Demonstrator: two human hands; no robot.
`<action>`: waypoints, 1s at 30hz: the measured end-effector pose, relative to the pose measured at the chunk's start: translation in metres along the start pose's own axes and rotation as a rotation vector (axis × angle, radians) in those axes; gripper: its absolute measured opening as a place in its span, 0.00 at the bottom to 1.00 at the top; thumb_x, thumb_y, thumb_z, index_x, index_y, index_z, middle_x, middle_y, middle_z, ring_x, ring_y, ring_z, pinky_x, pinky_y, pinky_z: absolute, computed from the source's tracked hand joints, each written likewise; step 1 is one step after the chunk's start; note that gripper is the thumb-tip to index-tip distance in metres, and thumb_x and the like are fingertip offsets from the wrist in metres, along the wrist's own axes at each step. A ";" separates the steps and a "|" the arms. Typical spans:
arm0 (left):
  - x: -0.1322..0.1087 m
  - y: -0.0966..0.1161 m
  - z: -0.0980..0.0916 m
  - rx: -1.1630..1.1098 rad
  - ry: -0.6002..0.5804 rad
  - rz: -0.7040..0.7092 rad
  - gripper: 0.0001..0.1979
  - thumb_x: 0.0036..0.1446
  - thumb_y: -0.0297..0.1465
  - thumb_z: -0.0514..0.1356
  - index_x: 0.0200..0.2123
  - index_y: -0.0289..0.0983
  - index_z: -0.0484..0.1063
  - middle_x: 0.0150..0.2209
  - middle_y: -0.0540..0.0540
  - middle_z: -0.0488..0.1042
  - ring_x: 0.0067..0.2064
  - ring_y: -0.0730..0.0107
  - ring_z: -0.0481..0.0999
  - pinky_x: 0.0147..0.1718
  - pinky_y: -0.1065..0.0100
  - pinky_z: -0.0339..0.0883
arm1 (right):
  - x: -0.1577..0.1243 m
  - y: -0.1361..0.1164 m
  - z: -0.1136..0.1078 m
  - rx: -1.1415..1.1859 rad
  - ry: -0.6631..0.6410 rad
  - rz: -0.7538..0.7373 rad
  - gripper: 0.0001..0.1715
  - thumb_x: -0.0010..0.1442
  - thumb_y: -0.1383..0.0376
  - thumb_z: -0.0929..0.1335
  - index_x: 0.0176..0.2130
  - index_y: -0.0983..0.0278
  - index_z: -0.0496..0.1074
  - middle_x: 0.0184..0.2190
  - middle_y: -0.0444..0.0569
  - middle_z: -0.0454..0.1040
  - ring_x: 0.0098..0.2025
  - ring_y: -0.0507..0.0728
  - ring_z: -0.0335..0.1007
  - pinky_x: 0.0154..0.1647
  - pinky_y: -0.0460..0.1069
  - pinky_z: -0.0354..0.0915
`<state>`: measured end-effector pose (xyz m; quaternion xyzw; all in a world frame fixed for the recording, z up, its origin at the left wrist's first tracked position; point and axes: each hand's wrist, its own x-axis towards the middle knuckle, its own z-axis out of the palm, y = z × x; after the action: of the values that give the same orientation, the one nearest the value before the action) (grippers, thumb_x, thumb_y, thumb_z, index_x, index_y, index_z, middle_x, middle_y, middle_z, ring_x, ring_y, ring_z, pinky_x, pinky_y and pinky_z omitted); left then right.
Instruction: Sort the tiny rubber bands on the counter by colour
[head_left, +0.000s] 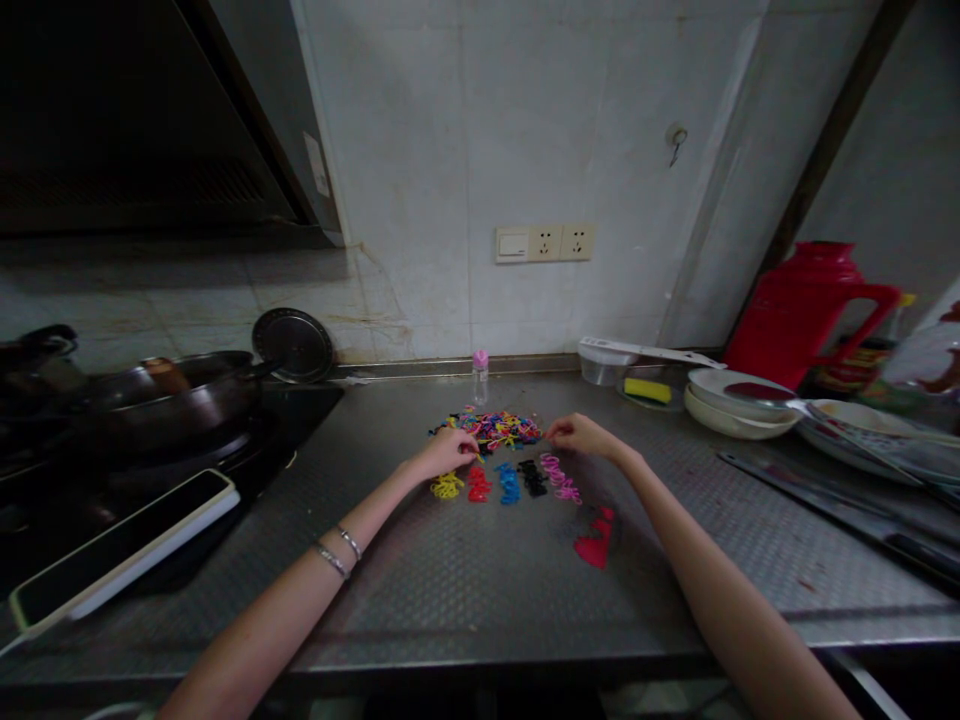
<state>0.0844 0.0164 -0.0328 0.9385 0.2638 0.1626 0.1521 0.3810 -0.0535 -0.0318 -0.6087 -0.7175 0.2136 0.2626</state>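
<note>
Mixed bands (506, 430) piled on counter (420, 610); left hand (448, 454) at pile's near left, right hand (581, 436) at right end. Fingers curled, can't tell if grasping. Looks like colour sorting; next move calls for matching band to near heaps (509, 484).

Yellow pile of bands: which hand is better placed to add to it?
Likely the left hand: it is right by the yellow pile, while the right hand is at the right end of the mixed heap, nearer the pink pile.
</note>
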 end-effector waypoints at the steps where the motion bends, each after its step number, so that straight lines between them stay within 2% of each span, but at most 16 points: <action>1: 0.000 0.000 0.000 0.000 0.005 -0.006 0.10 0.50 0.29 0.54 0.33 0.36 0.75 0.32 0.48 0.75 0.33 0.72 0.71 0.35 0.74 0.59 | 0.000 0.000 0.000 -0.006 0.004 -0.003 0.16 0.45 0.67 0.63 0.33 0.69 0.75 0.24 0.46 0.74 0.24 0.50 0.65 0.24 0.43 0.59; 7: 0.000 0.005 -0.004 -0.027 0.031 -0.043 0.09 0.50 0.30 0.55 0.30 0.35 0.75 0.30 0.48 0.75 0.32 0.72 0.70 0.34 0.74 0.59 | -0.001 -0.004 0.000 -0.028 0.017 0.012 0.16 0.46 0.66 0.63 0.33 0.69 0.75 0.24 0.47 0.74 0.25 0.50 0.65 0.24 0.43 0.59; 14: 0.000 0.000 -0.017 -0.097 0.141 -0.080 0.10 0.50 0.30 0.55 0.29 0.33 0.75 0.28 0.47 0.74 0.29 0.73 0.69 0.29 0.74 0.58 | -0.004 -0.009 -0.001 -0.058 0.027 0.003 0.16 0.46 0.66 0.62 0.33 0.70 0.75 0.24 0.47 0.74 0.25 0.51 0.66 0.26 0.43 0.59; 19: -0.002 0.000 -0.029 -0.167 0.157 -0.079 0.11 0.49 0.30 0.55 0.30 0.31 0.75 0.29 0.45 0.75 0.30 0.72 0.70 0.31 0.74 0.60 | -0.003 -0.006 0.000 -0.089 0.029 -0.023 0.16 0.46 0.67 0.62 0.33 0.69 0.75 0.25 0.47 0.75 0.27 0.52 0.67 0.27 0.44 0.60; 22: -0.007 -0.005 -0.042 -0.196 0.063 -0.100 0.11 0.48 0.31 0.55 0.30 0.31 0.75 0.29 0.46 0.75 0.30 0.73 0.70 0.31 0.74 0.59 | -0.002 -0.005 0.000 -0.084 0.038 -0.023 0.15 0.46 0.67 0.63 0.33 0.69 0.75 0.27 0.48 0.75 0.28 0.52 0.68 0.29 0.44 0.60; 27: -0.020 -0.015 -0.063 -0.221 -0.298 -0.176 0.09 0.43 0.31 0.58 0.27 0.32 0.76 0.23 0.50 0.73 0.25 0.76 0.66 0.26 0.76 0.56 | -0.002 -0.006 0.002 -0.093 0.048 -0.025 0.15 0.47 0.68 0.62 0.33 0.69 0.75 0.26 0.48 0.75 0.27 0.52 0.68 0.29 0.44 0.61; 30: -0.025 -0.015 -0.066 -0.232 -0.396 -0.191 0.10 0.42 0.32 0.58 0.27 0.33 0.76 0.21 0.51 0.71 0.22 0.78 0.62 0.23 0.76 0.53 | -0.002 -0.006 0.001 -0.089 0.060 -0.025 0.15 0.46 0.69 0.62 0.32 0.69 0.75 0.26 0.48 0.75 0.27 0.52 0.68 0.29 0.43 0.61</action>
<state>0.0321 0.0279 0.0153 0.8991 0.2961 -0.0103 0.3221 0.3759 -0.0569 -0.0292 -0.6167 -0.7258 0.1599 0.2594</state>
